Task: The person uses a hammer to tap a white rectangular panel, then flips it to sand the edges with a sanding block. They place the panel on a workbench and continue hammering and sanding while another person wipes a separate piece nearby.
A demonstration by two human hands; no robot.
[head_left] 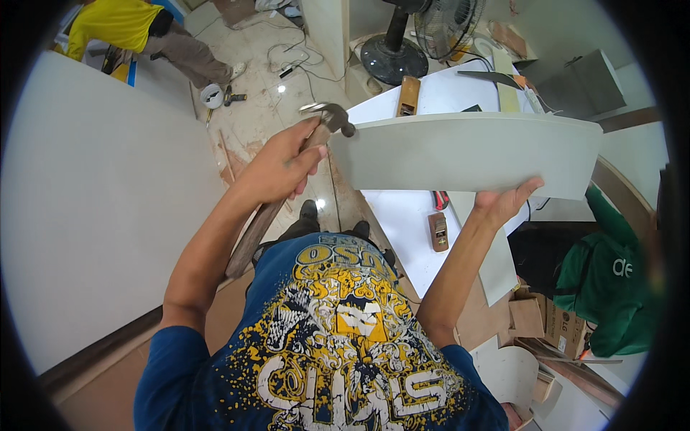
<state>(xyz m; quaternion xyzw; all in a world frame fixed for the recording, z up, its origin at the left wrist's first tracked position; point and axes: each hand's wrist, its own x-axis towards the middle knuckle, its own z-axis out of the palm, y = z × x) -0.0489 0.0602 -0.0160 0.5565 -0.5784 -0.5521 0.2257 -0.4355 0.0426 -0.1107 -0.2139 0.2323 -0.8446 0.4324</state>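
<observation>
the panel [474,154] is long, flat and plain pale grey, with a lighter top edge; it is held above the white table [406,230], its left end reaching past the side. the right hand [505,205] grips its lower edge, thumb in front. the left hand [284,161] is closed around the wooden-handled hammer [263,218], steel head by the panel's left end.

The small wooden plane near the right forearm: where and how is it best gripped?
Probably by the long sides of the wooden plane, coming from its left. It is a narrow block on the white table; the right forearm is on its right, and the grey panel is beyond its far end.
</observation>
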